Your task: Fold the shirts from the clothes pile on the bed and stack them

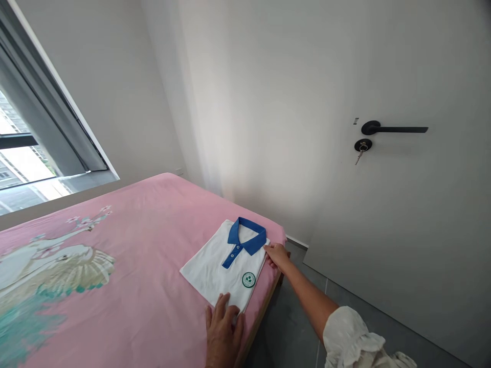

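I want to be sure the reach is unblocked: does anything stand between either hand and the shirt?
Nothing visible does. The right hand is at the shirt's edge beside the collar, and the left hand has its fingers at the opposite end, with no object between.

A folded polo shirt point(215, 260) rests on a pink bedsheet point(153, 220) — right hand point(276, 254) beside its blue collar point(256, 244), left hand point(224, 332) at the lower edge.

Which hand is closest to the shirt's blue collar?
The right hand, the one whose arm has a pale sleeve. It's beside the blue collar, while the left hand is down by the bottom edge of the white shirt.
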Demonstrator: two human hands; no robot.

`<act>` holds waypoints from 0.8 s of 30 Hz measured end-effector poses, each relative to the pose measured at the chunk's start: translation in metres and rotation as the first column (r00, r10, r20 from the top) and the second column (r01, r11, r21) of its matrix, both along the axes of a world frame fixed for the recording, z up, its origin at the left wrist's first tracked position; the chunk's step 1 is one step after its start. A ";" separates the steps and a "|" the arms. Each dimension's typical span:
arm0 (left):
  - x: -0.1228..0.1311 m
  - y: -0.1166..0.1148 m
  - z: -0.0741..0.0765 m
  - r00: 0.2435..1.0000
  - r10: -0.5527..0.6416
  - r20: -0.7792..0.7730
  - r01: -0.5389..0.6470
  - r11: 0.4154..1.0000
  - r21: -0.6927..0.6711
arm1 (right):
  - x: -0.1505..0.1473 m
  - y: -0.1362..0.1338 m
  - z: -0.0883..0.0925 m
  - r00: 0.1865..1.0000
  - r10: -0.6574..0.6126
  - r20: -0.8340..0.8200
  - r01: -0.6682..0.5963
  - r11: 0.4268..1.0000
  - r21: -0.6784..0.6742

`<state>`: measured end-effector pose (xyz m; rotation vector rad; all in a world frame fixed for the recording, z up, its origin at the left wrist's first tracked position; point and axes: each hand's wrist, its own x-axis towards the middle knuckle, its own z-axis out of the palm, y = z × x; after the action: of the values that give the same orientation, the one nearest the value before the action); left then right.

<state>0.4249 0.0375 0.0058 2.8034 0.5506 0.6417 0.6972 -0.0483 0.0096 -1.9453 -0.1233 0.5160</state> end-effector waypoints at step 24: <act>-0.003 0.044 0.002 0.976 0.166 -0.138 -0.179 0.980 -0.092 | -0.074 -0.013 -0.005 0.995 -0.080 -0.053 0.086 0.986 0.141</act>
<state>0.4221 0.0812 0.0076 2.7327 0.8353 0.4493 0.6229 -0.0612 0.0050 -1.7893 -0.0476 0.4840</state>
